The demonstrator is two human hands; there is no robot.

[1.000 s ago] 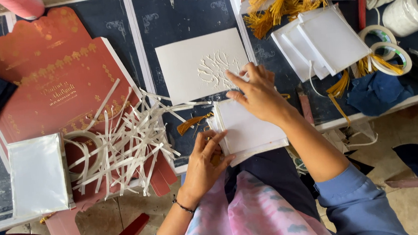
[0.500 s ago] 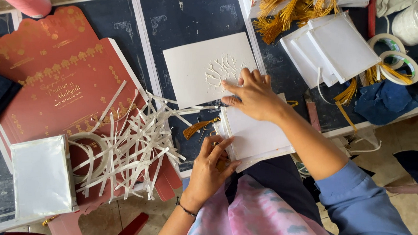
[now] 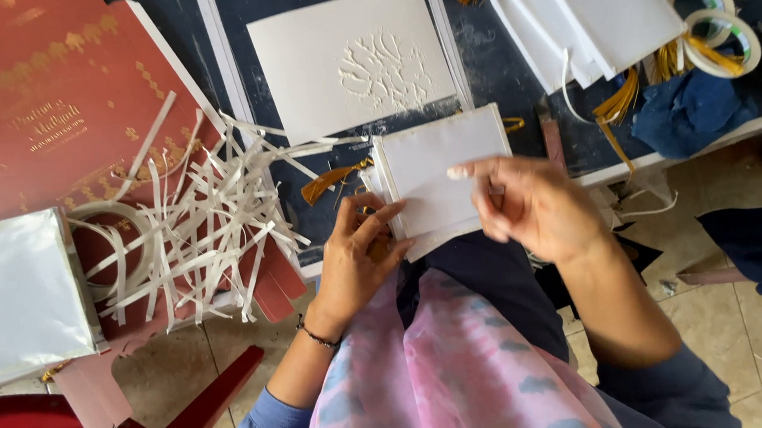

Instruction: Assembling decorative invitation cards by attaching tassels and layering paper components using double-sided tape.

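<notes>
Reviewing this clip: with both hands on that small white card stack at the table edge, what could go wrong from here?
1. The white card stack overhangs the table edge, pinched only by the left hand and right hand; loose cards might slip onto the lap or floor.
2. The pile of white paper strips lies just beside the left hand; a sweep of the wrist could scatter them.
3. The gold tassel trails beside the stack and may snag or get creased between cards.
</notes>
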